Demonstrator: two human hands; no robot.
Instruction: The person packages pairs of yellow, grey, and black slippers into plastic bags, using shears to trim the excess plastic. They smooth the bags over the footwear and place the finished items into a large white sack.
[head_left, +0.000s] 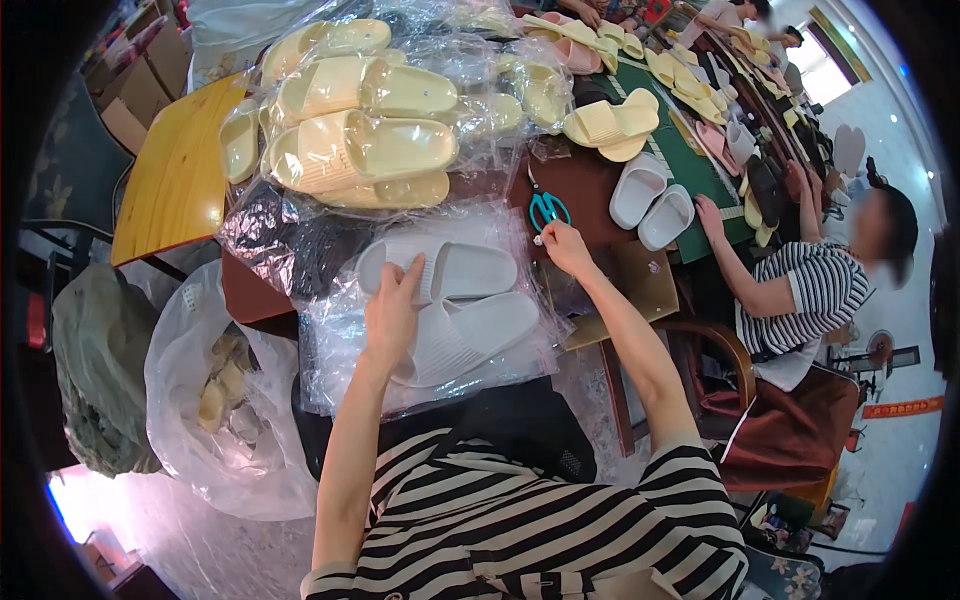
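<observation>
A pair of light grey slippers lies on clear plastic bags [335, 345] in front of me, one above the other. My left hand [392, 312] is closed at the strap of the upper grey slipper [480, 268], thumb and fingers pinched together on it. The lower grey slipper [480, 335] lies just below, touching or nearly touching it. To the right, my right hand [568, 250] is closed beside the blue-handled scissors [549, 212], over the edge of an open cardboard box [640, 285]. A tiny pale thing shows at its fingertips; I cannot make out what.
Bagged cream slippers [400, 145] are piled beyond my left hand. Loose white slippers [638, 190] and a cream pair [615, 125] lie near a green cutting mat [700, 180]. A co-worker in stripes [810, 285] sits at right. A clear waste bag [190, 440] hangs at left.
</observation>
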